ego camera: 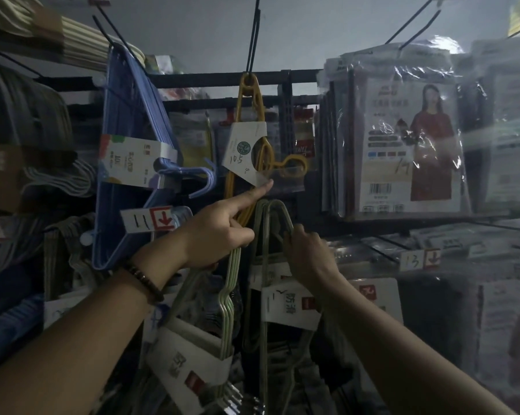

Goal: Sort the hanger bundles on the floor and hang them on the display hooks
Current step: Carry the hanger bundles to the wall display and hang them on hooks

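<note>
**Both hands on hanger bundles below the yellow set**

The left hand is raised mid-scene. Its index finger is stretched up and to the right, the tip touching the lower corner of the white card marked 10.5. The other fingers are curled in around the upper end of a pale green hanger bundle. That bundle hangs straight down beneath the fist, and its paper sleeve sits near the bottom. A beaded bracelet circles the left wrist.

Just to the right, the right hand reaches up with its back to the camera. Its fingers are hooked over the right side of the bent top of a grey-green hanger bundle, gripping it. This bundle drops between the two forearms and carries a white label. Whether its top rests on a hook cannot be told.

Above both hands, the yellow hanger bundle hangs from a black display hook and wears the 10.5 card. To the left, a blue hanger bundle hangs from another hook, with a price tag marked 11 below it. To the right, clear-wrapped garment packs hang in a row, and a tag marked 13 sits beneath them. More stock, dim and blurred, fills the far left shelves.
</note>
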`<action>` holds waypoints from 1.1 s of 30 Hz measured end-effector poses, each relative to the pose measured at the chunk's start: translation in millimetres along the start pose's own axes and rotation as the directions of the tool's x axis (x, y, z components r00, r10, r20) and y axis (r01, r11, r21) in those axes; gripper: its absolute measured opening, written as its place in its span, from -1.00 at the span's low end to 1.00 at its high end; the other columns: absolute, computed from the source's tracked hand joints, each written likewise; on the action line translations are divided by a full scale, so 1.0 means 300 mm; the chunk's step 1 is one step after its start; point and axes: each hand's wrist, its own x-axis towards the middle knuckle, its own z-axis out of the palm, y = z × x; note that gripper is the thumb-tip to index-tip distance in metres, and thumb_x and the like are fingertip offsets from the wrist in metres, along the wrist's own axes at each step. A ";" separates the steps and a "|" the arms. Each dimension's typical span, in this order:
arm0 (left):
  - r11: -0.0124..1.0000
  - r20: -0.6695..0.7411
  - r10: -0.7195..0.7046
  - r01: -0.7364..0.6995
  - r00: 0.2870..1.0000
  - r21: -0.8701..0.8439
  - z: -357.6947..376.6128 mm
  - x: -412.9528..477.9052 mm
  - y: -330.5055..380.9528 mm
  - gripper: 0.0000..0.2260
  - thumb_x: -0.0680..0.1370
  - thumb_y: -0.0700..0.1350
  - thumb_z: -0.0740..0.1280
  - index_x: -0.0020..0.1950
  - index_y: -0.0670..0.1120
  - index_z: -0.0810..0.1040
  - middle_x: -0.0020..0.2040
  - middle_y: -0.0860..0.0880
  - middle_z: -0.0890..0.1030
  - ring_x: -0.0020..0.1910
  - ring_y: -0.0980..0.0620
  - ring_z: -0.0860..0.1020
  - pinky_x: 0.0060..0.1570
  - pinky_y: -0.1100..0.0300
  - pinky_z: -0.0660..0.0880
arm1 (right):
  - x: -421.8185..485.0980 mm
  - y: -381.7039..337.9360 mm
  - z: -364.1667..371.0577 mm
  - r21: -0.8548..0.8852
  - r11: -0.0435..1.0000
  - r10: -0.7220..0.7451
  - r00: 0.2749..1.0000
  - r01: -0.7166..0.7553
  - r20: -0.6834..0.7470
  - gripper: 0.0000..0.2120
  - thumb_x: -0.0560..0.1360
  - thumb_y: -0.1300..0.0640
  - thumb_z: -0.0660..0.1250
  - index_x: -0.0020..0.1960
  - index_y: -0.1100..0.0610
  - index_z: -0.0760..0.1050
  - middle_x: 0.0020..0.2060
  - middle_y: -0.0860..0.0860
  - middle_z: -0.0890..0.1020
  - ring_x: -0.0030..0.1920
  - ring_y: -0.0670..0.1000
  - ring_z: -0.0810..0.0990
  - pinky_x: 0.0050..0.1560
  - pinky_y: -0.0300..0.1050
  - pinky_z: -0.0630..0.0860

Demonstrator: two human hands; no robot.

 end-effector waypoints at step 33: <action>0.965 -0.238 -0.051 -0.013 0.970 -0.261 0.080 0.015 0.033 -0.30 0.57 -0.27 0.27 0.63 0.28 0.30 0.01 -0.04 0.65 -0.40 -0.02 0.40 -0.40 0.14 0.41 | -0.455 -0.221 -0.094 0.413 0.899 -0.176 0.983 0.142 0.045 -0.74 0.59 -0.29 0.28 0.08 -0.12 0.46 -0.23 -0.10 0.67 -0.29 -0.09 0.66 -0.28 0.00 0.65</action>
